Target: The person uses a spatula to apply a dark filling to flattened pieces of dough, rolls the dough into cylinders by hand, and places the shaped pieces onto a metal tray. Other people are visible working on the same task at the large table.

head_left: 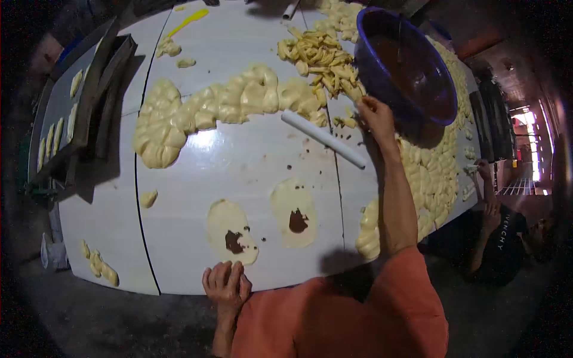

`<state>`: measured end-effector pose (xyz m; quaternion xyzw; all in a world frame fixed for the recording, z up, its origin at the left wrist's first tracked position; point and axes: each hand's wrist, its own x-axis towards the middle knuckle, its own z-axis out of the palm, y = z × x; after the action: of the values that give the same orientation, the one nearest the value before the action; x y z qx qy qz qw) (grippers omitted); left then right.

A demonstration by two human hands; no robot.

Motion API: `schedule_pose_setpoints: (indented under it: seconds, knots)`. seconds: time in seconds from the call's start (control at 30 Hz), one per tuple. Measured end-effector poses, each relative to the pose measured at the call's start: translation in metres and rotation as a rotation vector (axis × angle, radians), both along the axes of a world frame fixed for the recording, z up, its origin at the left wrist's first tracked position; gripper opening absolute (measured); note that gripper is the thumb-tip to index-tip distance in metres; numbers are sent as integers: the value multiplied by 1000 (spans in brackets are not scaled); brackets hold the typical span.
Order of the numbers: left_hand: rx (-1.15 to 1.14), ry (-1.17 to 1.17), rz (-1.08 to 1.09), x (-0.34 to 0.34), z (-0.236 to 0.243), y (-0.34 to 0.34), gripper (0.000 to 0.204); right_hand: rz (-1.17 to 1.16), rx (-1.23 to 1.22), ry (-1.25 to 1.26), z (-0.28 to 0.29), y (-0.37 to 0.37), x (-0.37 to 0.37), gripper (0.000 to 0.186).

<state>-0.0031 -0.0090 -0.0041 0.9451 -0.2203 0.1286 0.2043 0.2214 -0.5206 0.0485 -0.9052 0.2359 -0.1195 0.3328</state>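
Two flattened ovals of pale dough lie near the table's front: the left dough oval [222,216] and the right dough oval [289,200]. Each bears a dark brown patch of filling [298,221]. My left hand [225,286] rests by the lower end of the left oval, its fingers bent and somewhat apart, holding nothing visible. Reaching far out, my right hand [377,118] has its fingers drawn together at the edge of a pile of yellow strips [316,53]; what they pinch is too small to make out. A white rolling rod [323,139] lies left of my right forearm.
A blue bowl [450,89] of brown filling stands back right. Dough lumps [233,98] line the table's middle; many more [427,179] cover its right. Trays [59,119] with dough sticks stand left. A yellow spatula [188,21] lies far back. Another person [498,238] works at right.
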Motion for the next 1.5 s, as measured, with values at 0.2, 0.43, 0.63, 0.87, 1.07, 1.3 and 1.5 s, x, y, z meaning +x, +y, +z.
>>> schedule_pose_setpoints:
  seconds: [0.2, 0.43, 0.63, 0.87, 1.07, 1.3, 1.5]
  knots:
    - [21, 0, 40, 1, 6, 2, 37, 357, -67, 55, 44, 78, -68, 33]
    - [-124, 4, 30, 3, 9, -6, 40, 859, -162, 99, 23, 169, -157, 22]
    - [-26, 63, 21, 6, 28, -27, 34, 823, -124, 41, 13, 169, -178, 25]
    - [-96, 80, -213, 29, 46, -90, 27, 661, -37, -9, -6, 172, -190, 19]
    - [-59, 163, -306, 46, 32, -101, 28, 703, -39, -17, 6, 169, -206, 28]
    - [-135, 113, -475, 63, 30, -113, 24, 853, -282, -99, -20, 163, -219, 13]
    - [-273, 86, -287, 76, 24, -113, 16, 565, 174, -156, -19, 158, -206, 9]
